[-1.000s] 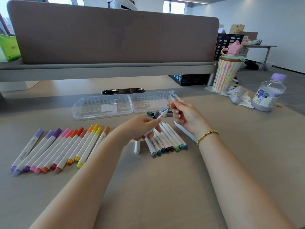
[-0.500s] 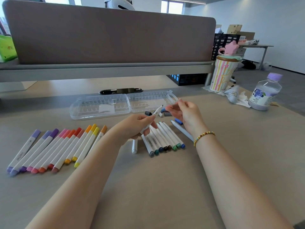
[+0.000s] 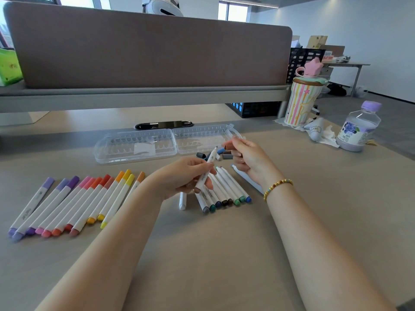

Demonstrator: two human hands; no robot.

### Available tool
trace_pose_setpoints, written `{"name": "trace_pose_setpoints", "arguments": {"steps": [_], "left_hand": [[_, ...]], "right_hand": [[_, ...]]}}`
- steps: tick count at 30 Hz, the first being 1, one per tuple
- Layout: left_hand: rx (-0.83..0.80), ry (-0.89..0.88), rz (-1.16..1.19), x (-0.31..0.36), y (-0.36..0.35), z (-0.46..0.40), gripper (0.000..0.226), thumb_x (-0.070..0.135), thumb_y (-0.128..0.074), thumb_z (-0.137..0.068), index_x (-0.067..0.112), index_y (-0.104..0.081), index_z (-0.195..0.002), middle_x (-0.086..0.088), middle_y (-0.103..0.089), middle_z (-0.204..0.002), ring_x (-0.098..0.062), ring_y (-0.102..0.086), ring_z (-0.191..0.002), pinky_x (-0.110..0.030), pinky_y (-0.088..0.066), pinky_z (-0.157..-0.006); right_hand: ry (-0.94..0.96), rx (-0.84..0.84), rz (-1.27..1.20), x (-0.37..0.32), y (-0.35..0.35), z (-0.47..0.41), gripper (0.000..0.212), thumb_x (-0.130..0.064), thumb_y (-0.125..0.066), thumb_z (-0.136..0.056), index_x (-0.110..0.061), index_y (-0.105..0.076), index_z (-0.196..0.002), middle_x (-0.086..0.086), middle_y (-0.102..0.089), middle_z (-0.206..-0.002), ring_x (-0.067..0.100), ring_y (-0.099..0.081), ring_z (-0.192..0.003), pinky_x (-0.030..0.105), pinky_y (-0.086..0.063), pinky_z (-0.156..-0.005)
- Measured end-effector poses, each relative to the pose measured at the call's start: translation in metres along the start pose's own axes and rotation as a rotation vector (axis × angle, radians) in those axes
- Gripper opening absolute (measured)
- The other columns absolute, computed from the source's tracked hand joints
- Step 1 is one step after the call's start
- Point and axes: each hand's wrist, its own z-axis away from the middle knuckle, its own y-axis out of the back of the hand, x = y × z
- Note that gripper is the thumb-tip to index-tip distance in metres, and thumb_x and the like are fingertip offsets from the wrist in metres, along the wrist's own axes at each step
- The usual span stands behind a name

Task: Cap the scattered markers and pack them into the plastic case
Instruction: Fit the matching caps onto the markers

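Since a second ago my right hand (image 3: pixel 248 158) has swapped its blue-tipped business for a brown cap (image 3: pixel 228 145), now pinched between thumb and fingertips, just at two o'clock of the bare nib. My left hand (image 3: pixel 187 176) is curled round the barrel of the open marker (image 3: pixel 205 173), tilted with its tip up toward the cap, the two near but not yet touching. I judge the step in hand is capping this one; next I must line the cap's mouth with the nib and press it home. Under my hands lies a row of uncapped markers (image 3: pixel 224 191) with dark, green and blue ends, one short white piece (image 3: pixel 182 200) beside them at seven o'clock. Loose caps (image 3: pixel 227 156) sit at twelve o'clock of that row, just before the open plastic case (image 3: pixel 157 144), which holds no markers that I can see. Well off at nine o'clock rests the capped row of purple, pink, orange and yellow markers (image 3: pixel 74 203). At two o'clock stand a striped cup (image 3: pixel 299 102) and a bottle (image 3: pixel 358 129), clear of my path. Nothing blocks the capping; only the crowded row below could be nudged.
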Motion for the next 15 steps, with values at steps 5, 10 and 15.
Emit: {"name": "trace_pose_setpoints", "arguments": {"steps": [5, 10, 15], "left_hand": [[-0.023, -0.014, -0.083, 0.0008, -0.0034, 0.0006, 0.031, 0.033, -0.041, -0.099, 0.012, -0.063, -0.101, 0.003, -0.056, -0.058, -0.008, -0.038, -0.042, -0.018, -0.027, -0.044], [-0.025, -0.010, -0.122, 0.0001, -0.0038, 0.0005, 0.030, 0.035, -0.041, -0.098, 0.018, -0.066, -0.097, 0.004, -0.053, -0.056, -0.007, -0.037, -0.045, -0.020, -0.029, -0.048], [0.005, -0.012, -0.118, 0.0019, -0.0058, 0.0013, 0.032, 0.036, -0.042, -0.098, 0.015, -0.065, -0.092, 0.003, -0.051, -0.055, -0.007, -0.037, -0.042, -0.016, -0.030, -0.043]], "right_hand": [[-0.011, 0.040, -0.095, -0.0006, -0.0006, 0.0012, 0.025, -0.022, -0.049, -0.098, -0.009, -0.054, -0.077, -0.007, -0.038, -0.051, 0.004, -0.027, -0.042, 0.014, -0.019, -0.034], [0.019, 0.009, -0.059, 0.0002, -0.0008, 0.0019, 0.029, -0.022, -0.047, -0.098, -0.006, -0.059, -0.077, -0.009, -0.042, -0.047, 0.004, -0.027, -0.043, 0.014, -0.019, -0.036], [0.072, -0.053, 0.108, -0.0001, -0.0078, 0.0027, 0.032, -0.025, -0.050, -0.097, -0.009, -0.066, -0.075, -0.002, -0.044, -0.055, 0.006, -0.027, -0.045, 0.015, -0.020, -0.038]]}}
